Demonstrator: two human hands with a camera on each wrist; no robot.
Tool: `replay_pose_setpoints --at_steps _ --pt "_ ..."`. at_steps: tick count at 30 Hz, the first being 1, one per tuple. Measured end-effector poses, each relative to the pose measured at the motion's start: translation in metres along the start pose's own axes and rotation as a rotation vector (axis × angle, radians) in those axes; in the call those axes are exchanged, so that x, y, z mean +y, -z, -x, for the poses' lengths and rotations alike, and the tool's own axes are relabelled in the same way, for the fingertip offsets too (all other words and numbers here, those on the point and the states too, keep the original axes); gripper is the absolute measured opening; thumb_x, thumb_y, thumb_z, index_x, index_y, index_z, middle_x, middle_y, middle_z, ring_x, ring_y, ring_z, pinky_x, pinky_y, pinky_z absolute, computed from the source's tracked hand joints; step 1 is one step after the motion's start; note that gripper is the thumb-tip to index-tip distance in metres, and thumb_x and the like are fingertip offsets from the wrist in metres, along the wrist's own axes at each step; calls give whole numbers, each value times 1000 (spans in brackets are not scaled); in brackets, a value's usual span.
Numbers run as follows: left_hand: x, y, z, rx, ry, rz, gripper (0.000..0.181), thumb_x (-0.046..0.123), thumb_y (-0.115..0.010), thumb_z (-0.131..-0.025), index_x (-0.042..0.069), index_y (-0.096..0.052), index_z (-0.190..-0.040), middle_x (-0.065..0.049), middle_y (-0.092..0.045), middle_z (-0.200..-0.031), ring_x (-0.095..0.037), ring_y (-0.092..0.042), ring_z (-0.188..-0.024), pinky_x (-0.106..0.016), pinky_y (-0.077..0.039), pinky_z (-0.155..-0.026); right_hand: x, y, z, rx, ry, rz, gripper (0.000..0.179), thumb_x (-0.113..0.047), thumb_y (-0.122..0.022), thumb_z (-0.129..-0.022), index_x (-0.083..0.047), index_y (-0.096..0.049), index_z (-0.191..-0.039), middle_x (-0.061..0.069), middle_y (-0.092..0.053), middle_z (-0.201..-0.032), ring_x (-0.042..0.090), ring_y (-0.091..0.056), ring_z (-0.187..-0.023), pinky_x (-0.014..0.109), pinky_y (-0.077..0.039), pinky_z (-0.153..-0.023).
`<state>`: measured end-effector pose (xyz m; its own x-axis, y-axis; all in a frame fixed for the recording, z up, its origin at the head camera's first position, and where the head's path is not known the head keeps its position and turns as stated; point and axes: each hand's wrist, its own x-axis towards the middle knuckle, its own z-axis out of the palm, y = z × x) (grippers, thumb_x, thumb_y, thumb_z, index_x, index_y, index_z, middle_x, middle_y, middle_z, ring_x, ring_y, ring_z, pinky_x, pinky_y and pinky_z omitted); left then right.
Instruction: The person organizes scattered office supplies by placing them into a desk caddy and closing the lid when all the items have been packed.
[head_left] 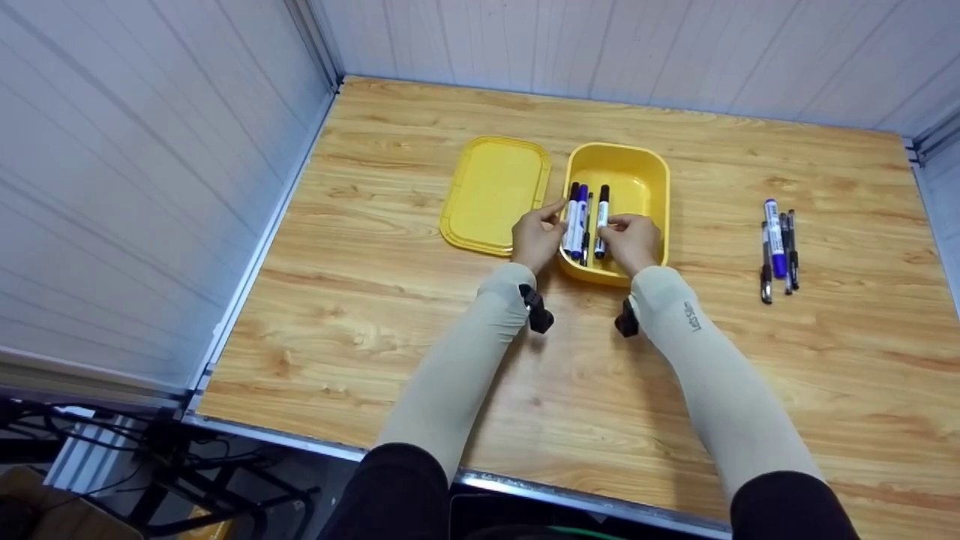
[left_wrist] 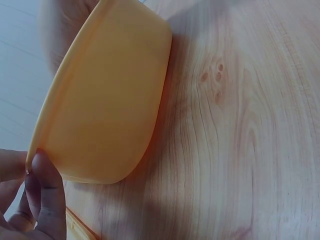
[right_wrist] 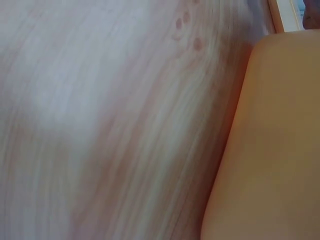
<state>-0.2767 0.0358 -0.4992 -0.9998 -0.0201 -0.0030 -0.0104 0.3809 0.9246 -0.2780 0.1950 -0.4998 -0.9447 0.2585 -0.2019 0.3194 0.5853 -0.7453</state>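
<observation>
My left hand [head_left: 536, 238] holds the left wall of a yellow plastic box [head_left: 658, 180]. In the left wrist view, the thumb and fingers [left_wrist: 50, 200] pinch its rim. My right hand [head_left: 634, 241] reaches inside the box and pinches a white marker with a black cap [head_left: 603, 206]. Along the box's left side lie another black-capped marker [head_left: 572, 214], a blue-capped marker [head_left: 581, 217] and a slim black pen [head_left: 586, 238]. The right wrist view shows only the box's outer wall [right_wrist: 275, 140] and the table, with the right fingers out of sight.
A yellow lid [head_left: 495, 195] lies flat just left of the box. To the right, a blue-and-white marker [head_left: 775, 236] lies among several slim black pens [head_left: 766, 270] on the wooden table [head_left: 360, 300]. White panels [head_left: 487, 45] stand behind and at the sides.
</observation>
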Motion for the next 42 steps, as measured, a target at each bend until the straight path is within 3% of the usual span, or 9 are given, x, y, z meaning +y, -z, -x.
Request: replay_pose_setpoints --at_steps 8,16,26,30,36,42 --pt "2 -1 0 -5 7 6 39 8 -63 -81 16 -60 -119 3 -59 -80 -7 -42 -55 -18 -35 -47 0 1 -1 -94 -40 -82 32 -13 -66 -79 -2 -64 -109 13 -63 -96 18 -61 -70 25 -50 -61" --pt "6 -5 0 -4 3 24 40 6 -64 -80 15 -60 -119 3 -59 -81 -7 -46 -62 -18 -37 -51 -1 3 -2 -128 -43 -131 33 -11 -68 -79 -1 -63 -110 12 -60 -94 21 -62 -75 29 -51 -66" --pt "1 -5 0 -3 1 -2 39 8 -64 -80 16 -61 -118 3 -59 -79 -6 -40 -51 -18 -33 -44 -3 1 1 -110 42 19 32 -24 -66 -81 -3 -65 -106 10 -63 -89 19 -61 -71 27 -50 -61" --pt "-1 -4 1 0 14 -11 39 9 -64 -80 18 -61 -118 4 -59 -80 -6 -41 -54 -18 -34 -45 -5 1 1 -91 104 109 37 -30 -63 -83 -2 -64 -107 12 -65 -93 22 -61 -74 32 -49 -66" --pt "0 0 1 -10 32 3 39 8 -63 -81 17 -61 -118 4 -58 -79 -6 -40 -51 -18 -36 -45 -13 20 -7 29 218 108 32 -27 -61 -85 -2 -66 -104 11 -64 -95 21 -58 -83 32 -46 -74" --pt "1 1 -1 -23 27 5 40 9 -63 -81 18 -59 -120 5 -58 -81 -5 -38 -47 -18 -37 -43 -1 71 -22 254 267 86 25 -20 -56 -86 -4 -67 -101 9 -63 -89 17 -56 -79 27 -44 -69"
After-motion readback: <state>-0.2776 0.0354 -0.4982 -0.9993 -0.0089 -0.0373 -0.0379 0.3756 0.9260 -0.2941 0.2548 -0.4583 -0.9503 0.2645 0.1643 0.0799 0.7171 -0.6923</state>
